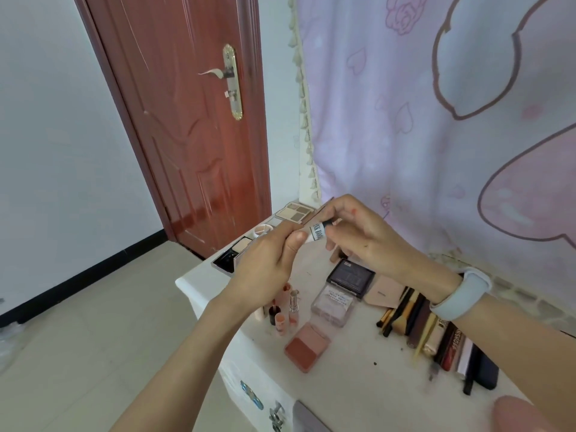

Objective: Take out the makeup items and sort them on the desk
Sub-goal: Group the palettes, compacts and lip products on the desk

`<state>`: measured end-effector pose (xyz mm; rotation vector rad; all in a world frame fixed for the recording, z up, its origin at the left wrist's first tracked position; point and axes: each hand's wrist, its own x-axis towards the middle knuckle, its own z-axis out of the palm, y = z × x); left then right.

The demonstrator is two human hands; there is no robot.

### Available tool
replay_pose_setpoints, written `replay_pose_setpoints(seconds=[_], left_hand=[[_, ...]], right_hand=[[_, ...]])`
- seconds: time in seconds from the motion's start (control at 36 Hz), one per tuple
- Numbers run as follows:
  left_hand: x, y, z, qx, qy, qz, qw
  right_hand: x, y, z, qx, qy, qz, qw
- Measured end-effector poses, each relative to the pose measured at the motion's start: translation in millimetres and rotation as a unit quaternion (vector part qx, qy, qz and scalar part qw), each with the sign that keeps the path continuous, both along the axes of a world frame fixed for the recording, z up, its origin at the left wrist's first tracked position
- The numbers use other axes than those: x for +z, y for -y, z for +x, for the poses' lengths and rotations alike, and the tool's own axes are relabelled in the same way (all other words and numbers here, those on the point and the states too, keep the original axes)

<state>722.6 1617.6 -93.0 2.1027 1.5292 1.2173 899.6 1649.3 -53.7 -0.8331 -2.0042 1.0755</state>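
Note:
Both hands hold a small white makeup tube [317,234] with black lettering above the white desk [352,378]. My left hand [268,266] grips its lower end with thumb and fingers. My right hand [361,235] pinches its dark cap end. Below the hands lie a pink blush compact [307,346], a clear compact [333,304], a black compact [350,277] and several small lipsticks [285,310]. Brushes and pencils [417,322] lie in a row at the right. Eyeshadow palettes [294,211] sit at the desk's far end.
A red-brown door [187,120] stands behind the desk's far left corner. A pink patterned curtain [436,120] hangs along the right side. Tiled floor [93,338] lies to the left of the desk edge. A blurred pink object [523,414] shows at the bottom right.

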Motion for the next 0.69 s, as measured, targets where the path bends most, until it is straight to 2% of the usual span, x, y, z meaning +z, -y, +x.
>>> replay_pose_setpoints(seconds=[0.11, 0.19, 0.28, 0.39, 0.5, 0.69], left_hand=[[-1.4, -0.6, -3.1, -0.003, -0.074, 0.014, 0.997], [-7.1, -3.2, -4.5, -0.002, -0.114, 0.026, 0.993], [-10.8, -6.8, -9.9, -0.004, -0.107, 0.017, 0.994], [-10.4, -10.9, -16.8, -0.023, -0.081, -0.012, 0.996], [-2.5, -15.8, -18.4, -0.038, -0.091, -0.026, 0.995], [0.7, -27.6, -22.6, -0.078, -0.167, -0.105, 0.977]], right_hand=[[1.0, -6.3, -3.0, -0.051, 0.033, -0.07, 0.996], [-6.6, -9.5, -6.5, -0.05, 0.069, -0.043, 0.995], [-13.2, -13.4, -3.1, -0.013, 0.073, -0.015, 0.997], [-9.2, -15.5, 0.0, 0.004, 0.072, -0.04, 0.997], [-10.1, -22.4, -2.1, -0.014, 0.172, 0.008, 0.985], [-17.7, -31.9, 2.8, 0.004, 0.259, 0.097, 0.961]])
